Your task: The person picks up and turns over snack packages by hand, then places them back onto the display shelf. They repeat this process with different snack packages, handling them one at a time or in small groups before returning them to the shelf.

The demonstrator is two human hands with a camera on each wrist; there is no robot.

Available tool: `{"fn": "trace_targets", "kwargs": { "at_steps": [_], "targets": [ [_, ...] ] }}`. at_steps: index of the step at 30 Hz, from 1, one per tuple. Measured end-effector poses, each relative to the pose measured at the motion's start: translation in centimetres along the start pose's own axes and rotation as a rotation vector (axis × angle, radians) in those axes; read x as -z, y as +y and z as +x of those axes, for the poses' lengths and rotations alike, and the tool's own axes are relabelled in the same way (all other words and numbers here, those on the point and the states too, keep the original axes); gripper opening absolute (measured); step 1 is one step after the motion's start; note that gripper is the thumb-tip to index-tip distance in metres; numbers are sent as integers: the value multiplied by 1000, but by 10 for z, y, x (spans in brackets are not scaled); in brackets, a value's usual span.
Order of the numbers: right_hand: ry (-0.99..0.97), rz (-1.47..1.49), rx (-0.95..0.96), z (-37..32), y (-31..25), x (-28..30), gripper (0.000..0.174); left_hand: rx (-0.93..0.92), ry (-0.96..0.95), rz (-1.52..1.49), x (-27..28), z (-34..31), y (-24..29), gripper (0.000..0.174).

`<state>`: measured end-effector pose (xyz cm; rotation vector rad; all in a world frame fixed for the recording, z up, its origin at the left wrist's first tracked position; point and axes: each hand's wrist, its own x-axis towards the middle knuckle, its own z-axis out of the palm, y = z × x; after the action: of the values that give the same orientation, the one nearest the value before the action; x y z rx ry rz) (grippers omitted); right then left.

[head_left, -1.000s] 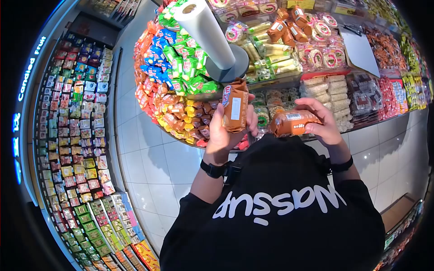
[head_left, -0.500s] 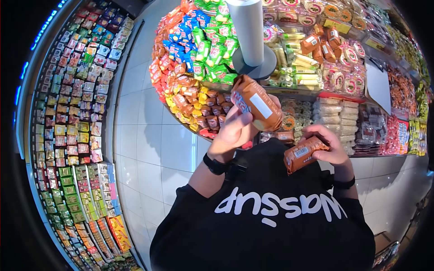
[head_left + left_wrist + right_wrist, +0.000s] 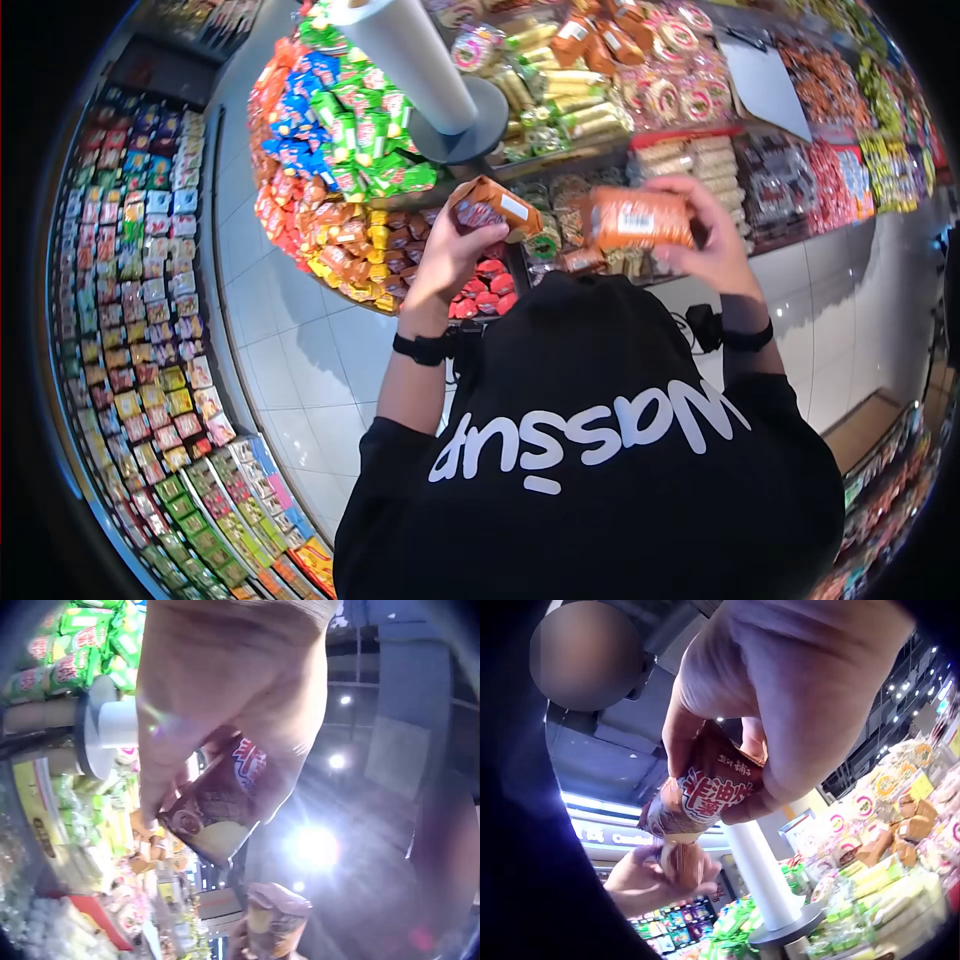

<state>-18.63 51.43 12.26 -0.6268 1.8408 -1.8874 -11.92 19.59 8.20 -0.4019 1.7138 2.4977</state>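
Observation:
My left hand point(image 3: 446, 262) grips a brown snack packet point(image 3: 503, 207) by its side, with the thumb across the front; part of a white label shows. Seen from the left wrist, this packet point(image 3: 217, 802) has red-and-white lettering and hangs below the curled fingers. To the right, my right hand point(image 3: 718, 243) holds a second brown snack packet point(image 3: 638, 219) by its end, its barcode label turned up. Large red-and-white characters cover the other face of that packet point(image 3: 705, 791) in the right wrist view. The two packets are apart, both above the candy display.
A white plastic-bag roll point(image 3: 415, 60) stands on a dark round base among the sweets. Green packets point(image 3: 360, 140) lie left of it, wrapped rolls point(image 3: 585, 120) right of it. More brown packets point(image 3: 605, 40) sit farther back. A tall snack shelf point(image 3: 140, 330) lines the left.
Both packets have been turned: the left one now shows less of its label, and the right one has risen from near the chest to lie level. The head view has shifted too.

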Motion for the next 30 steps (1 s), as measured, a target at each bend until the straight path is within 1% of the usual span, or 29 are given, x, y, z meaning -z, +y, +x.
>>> {"fn": "trace_targets", "kwargs": {
  "at_steps": [1, 2, 3, 5, 6, 7, 9, 10, 13, 14, 17, 18, 21, 24, 27, 28, 30],
  "targets": [
    [71, 33, -1, -3, 4, 8, 63, 80, -8, 90, 8, 14, -16, 55],
    [112, 90, 28, -7, 13, 17, 63, 135, -63, 146, 17, 28, -35, 56],
    [180, 70, 6, -12, 15, 23, 61, 187, -118, 202, 24, 41, -53, 57],
    [279, 31, 5, -23, 16, 31, 59, 207, -152, 386, 20, 57, -78, 55],
    [308, 39, 4, -29, 18, 33, 59, 231, -153, 502, 4, 57, -72, 57],
    [337, 45, 4, -35, 21, 35, 58, 217, -182, 576, 1, 65, -83, 57],
    [384, 57, -11, -45, 24, 35, 58, 186, -241, 722, 8, 92, -129, 56],
    [402, 62, -26, -49, 26, 33, 58, 257, -256, 748, 15, 110, -160, 63],
    [433, 58, -49, -57, 29, 28, 58, 184, -334, 1043, -18, 118, -167, 72],
    [439, 64, -58, -58, 29, 25, 58, 184, -395, 1049, -17, 127, -187, 81],
    [439, 82, -59, -60, 29, 21, 58, 150, -601, 1232, -46, 134, -193, 83],
    [435, 70, -51, -60, 28, 20, 58, 157, -632, 1273, -53, 137, -197, 86],
    [444, 63, -54, -63, 28, 21, 58, 201, -680, 1289, -66, 144, -202, 88],
    [453, 83, -65, -65, 30, 24, 58, 245, -598, 1260, -70, 144, -194, 85],
    [417, 103, -59, -62, 29, 25, 57, 188, -672, 1071, -61, 142, -169, 89],
    [392, 101, -43, -59, 28, 24, 57, 219, -739, 960, -60, 138, -151, 76],
    [339, 89, -33, -51, 25, 20, 58, 219, -856, 643, -68, 115, -93, 73]
  ]
}}
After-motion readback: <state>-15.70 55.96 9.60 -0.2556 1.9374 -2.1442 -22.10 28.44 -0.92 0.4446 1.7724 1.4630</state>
